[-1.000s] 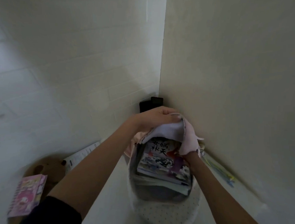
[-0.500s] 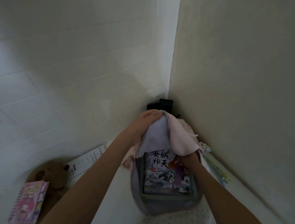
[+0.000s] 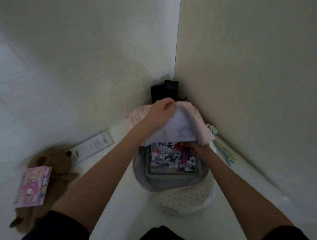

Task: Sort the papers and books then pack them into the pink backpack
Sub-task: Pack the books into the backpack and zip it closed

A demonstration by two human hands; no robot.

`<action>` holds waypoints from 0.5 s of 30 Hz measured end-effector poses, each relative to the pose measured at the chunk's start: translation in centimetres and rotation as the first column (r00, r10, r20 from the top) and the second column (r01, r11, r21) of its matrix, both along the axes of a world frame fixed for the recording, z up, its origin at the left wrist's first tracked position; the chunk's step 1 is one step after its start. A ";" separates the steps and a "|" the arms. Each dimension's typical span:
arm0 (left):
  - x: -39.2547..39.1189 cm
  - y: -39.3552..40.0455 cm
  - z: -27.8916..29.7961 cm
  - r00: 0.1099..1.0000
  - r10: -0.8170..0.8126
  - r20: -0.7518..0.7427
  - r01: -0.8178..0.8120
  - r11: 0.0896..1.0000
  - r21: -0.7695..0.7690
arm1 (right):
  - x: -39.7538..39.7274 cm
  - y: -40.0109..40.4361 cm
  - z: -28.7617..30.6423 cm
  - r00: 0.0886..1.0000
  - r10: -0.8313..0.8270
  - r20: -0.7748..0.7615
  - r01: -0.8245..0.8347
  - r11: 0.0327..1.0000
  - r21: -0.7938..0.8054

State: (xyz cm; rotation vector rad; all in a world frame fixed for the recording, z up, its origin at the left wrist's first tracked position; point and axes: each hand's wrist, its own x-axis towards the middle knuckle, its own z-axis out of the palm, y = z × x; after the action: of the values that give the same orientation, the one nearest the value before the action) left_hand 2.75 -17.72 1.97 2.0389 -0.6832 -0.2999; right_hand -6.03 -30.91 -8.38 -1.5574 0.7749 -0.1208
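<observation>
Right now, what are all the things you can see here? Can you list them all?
Backpack: one, pink with dots, open, in the corner.
Picture book: one, blue and white cover, on top of the stack inside the backpack.
Spiral notebook: one, pink, far left, lying on the teddy.
Teddy bear: one, brown, left.
Printed sheet: one, white, by the left wall.
Pens: a few, green and blue, by the right wall.
Black devices: two, upright in the corner.
Left hand: gripping the backpack flap.
Right hand: inside, on the book, partly hidden.

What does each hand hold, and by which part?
Left hand grips the pink backpack by its top flap. Right hand is half hidden under it; its hold cannot be told.
</observation>
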 end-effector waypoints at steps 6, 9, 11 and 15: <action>0.0 1.6 0.0 0.965 0.237 0.113 -0.221 0.966 -0.133 | 0.1 -1.9 2.0 0.911 -0.333 0.243 0.375 0.915 -0.152; -0.5 2.0 0.1 0.974 0.214 0.068 -0.201 0.966 -0.164 | -0.4 -2.0 2.7 0.835 -0.448 0.319 0.520 0.832 -0.192; -1.0 1.9 -0.4 0.980 0.191 0.063 -0.180 0.973 -0.141 | -0.6 -2.0 2.8 0.854 -0.387 0.348 0.498 0.800 -0.335; -1.2 1.9 -2.0 0.970 0.241 0.039 -0.234 0.964 -0.122 | -0.7 -0.9 3.9 0.897 -0.111 0.427 0.373 0.708 -0.600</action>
State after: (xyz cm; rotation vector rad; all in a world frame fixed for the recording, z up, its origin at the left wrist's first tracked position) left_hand 1.58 -15.81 -0.06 1.9978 -0.4701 -0.0639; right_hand -6.72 -31.85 -4.50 -2.0163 0.6664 -0.9663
